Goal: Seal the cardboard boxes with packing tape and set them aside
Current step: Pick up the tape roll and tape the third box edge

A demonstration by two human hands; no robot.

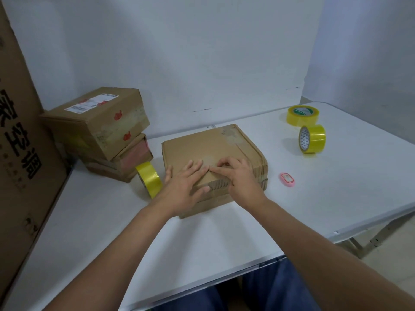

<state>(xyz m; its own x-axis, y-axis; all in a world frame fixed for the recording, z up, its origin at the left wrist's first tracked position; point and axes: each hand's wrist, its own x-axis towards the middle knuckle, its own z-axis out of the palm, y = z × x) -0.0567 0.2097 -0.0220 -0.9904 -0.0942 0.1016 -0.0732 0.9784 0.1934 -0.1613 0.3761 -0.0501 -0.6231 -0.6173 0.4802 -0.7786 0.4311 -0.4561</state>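
From the head view, the person's two forearms reach out over the near edge of the white tabletop [224, 232] to the flat cardboard box [208, 151], the landmark here. The left hand [183, 187] lies on the box's near-left part, its fingers [195, 166] straight and spread, thumb down over the front edge; it holds nothing and seems to be pressing the lid flat. The right hand [241, 176] rests on the near-right of the lid with fingers bent, tips pressing or picking at a spot on the surface, likely smoothing tape or hunting for its end; which one cannot be told, and no grasp shows.

One tape roll [149, 179] stands on edge just beside the box's left side, handy to the left hand. Two more rolls [308, 132] sit well apart to the far right. A small pink object [287, 178] lies near the box's right side. Left of the box and further back, stacked boxes [98, 129] appear already set aside, near a tall cardboard panel [20, 131].
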